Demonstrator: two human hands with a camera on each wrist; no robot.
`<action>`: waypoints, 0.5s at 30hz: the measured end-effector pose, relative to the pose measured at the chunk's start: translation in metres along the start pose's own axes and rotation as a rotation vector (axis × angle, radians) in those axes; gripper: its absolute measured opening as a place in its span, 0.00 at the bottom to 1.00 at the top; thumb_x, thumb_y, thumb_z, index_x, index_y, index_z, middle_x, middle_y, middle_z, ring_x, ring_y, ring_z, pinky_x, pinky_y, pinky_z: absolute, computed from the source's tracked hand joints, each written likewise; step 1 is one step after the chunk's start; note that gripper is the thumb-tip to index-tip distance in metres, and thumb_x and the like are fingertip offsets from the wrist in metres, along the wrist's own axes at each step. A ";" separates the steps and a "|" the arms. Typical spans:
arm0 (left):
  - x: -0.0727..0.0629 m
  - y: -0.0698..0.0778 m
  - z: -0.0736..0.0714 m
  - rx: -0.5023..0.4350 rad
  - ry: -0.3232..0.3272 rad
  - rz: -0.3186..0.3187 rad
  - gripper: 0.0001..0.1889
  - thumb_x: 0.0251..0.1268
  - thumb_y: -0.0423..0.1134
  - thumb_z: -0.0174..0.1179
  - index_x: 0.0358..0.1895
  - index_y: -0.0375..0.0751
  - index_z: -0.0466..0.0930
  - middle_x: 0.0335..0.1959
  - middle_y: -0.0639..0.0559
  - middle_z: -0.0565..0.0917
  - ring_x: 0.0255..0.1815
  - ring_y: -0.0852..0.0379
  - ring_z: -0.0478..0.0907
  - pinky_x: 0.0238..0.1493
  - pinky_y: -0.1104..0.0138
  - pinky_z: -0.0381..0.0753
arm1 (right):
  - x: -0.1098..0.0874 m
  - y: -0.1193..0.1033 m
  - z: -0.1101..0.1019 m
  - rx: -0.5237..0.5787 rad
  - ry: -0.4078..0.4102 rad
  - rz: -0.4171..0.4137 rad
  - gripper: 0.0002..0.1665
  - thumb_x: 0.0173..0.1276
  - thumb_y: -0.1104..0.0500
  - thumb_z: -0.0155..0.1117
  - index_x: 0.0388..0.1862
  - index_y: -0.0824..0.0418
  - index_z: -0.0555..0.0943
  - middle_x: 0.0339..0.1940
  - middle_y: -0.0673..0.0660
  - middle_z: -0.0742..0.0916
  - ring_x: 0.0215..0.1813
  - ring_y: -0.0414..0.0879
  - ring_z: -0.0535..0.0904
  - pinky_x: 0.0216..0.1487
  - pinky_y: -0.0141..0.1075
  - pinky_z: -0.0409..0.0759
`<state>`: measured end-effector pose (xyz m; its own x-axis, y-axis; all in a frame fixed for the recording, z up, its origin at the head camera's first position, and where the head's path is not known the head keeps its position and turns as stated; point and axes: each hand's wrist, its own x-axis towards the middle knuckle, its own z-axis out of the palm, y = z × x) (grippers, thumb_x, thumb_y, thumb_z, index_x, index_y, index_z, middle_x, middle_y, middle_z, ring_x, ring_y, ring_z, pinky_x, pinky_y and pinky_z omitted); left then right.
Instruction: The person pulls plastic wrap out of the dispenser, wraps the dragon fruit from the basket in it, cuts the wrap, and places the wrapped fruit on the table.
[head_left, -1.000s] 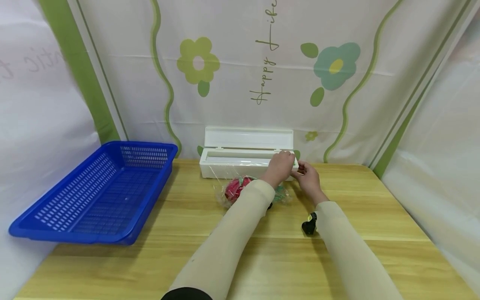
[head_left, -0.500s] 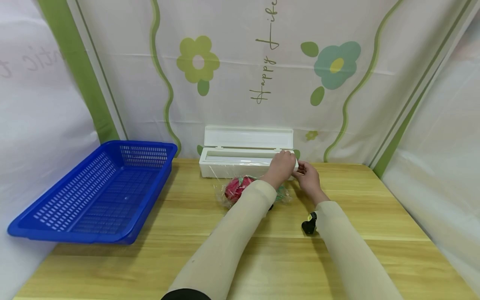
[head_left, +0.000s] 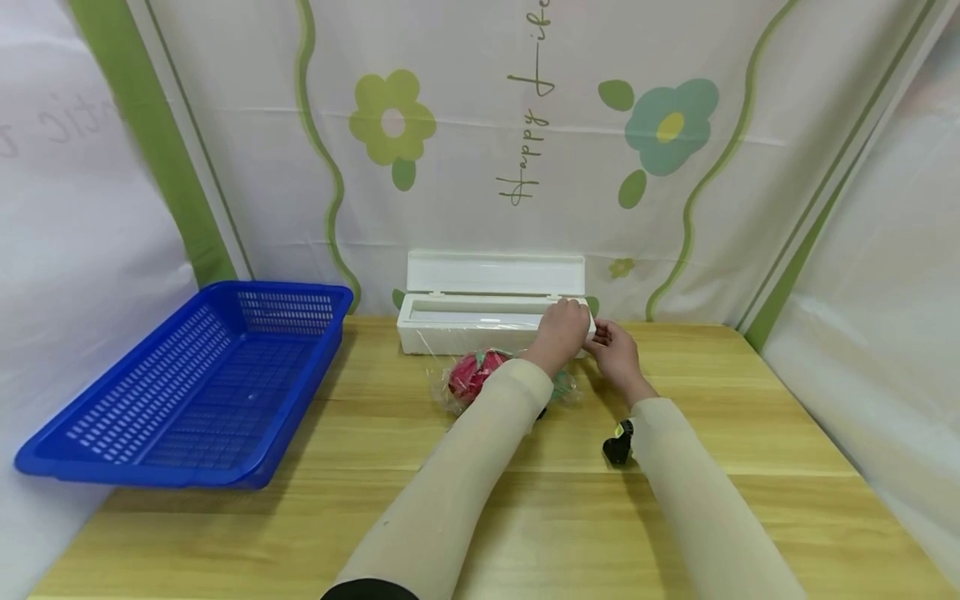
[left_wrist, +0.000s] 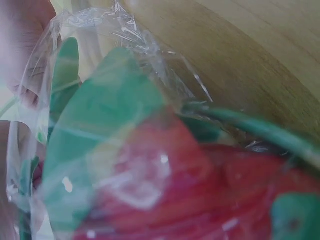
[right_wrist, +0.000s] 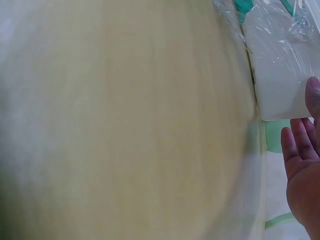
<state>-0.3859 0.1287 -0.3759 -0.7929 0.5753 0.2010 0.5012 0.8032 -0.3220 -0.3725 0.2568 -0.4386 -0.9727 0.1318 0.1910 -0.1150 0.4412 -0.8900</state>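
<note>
White box (head_left: 480,335) at twelve o'clock, left hand (head_left: 561,332) curled at its three o'clock end, can't tell on what, right hand (head_left: 617,353) loose there, likely cutting film (left_wrist: 92,18) over red-green bundle (head_left: 469,380) at six; next probably needs taut film.

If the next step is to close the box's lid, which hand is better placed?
Probably the left hand: it is over the box, nearer the raised lid; the right hand is farther off, at the box's right end.

Glossy clr plastic film (left_wrist: 140,40), smooth plastic box (head_left: 495,275), wood-grain tbl (head_left: 750,433)
</note>
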 end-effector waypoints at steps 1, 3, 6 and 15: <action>0.000 0.000 -0.001 0.004 0.000 -0.002 0.13 0.73 0.45 0.55 0.53 0.43 0.77 0.43 0.54 0.78 0.45 0.58 0.74 0.47 0.69 0.77 | 0.001 0.000 0.000 0.000 0.003 0.003 0.27 0.68 0.66 0.63 0.65 0.71 0.70 0.58 0.68 0.79 0.60 0.59 0.74 0.58 0.44 0.75; -0.001 0.000 -0.002 0.009 -0.006 -0.003 0.14 0.73 0.46 0.54 0.54 0.43 0.77 0.43 0.54 0.78 0.45 0.58 0.74 0.47 0.68 0.77 | 0.002 0.000 0.000 -0.010 0.004 0.000 0.26 0.68 0.66 0.63 0.64 0.72 0.70 0.57 0.69 0.79 0.59 0.58 0.75 0.57 0.41 0.76; -0.003 -0.001 -0.004 0.005 -0.017 -0.008 0.13 0.73 0.45 0.54 0.53 0.44 0.78 0.43 0.54 0.78 0.45 0.58 0.74 0.46 0.68 0.77 | 0.002 0.000 -0.001 -0.008 0.000 -0.005 0.26 0.68 0.66 0.64 0.63 0.72 0.71 0.56 0.69 0.80 0.59 0.58 0.77 0.54 0.36 0.77; -0.006 -0.002 -0.005 0.005 -0.022 -0.033 0.17 0.71 0.50 0.56 0.53 0.44 0.79 0.45 0.54 0.80 0.46 0.57 0.75 0.48 0.69 0.76 | 0.001 -0.001 -0.001 0.029 -0.008 -0.004 0.25 0.67 0.68 0.64 0.61 0.73 0.71 0.55 0.70 0.80 0.58 0.60 0.77 0.48 0.27 0.78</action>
<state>-0.3806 0.1249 -0.3719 -0.8167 0.5445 0.1913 0.4727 0.8212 -0.3196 -0.3730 0.2570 -0.4375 -0.9737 0.1231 0.1917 -0.1247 0.4162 -0.9007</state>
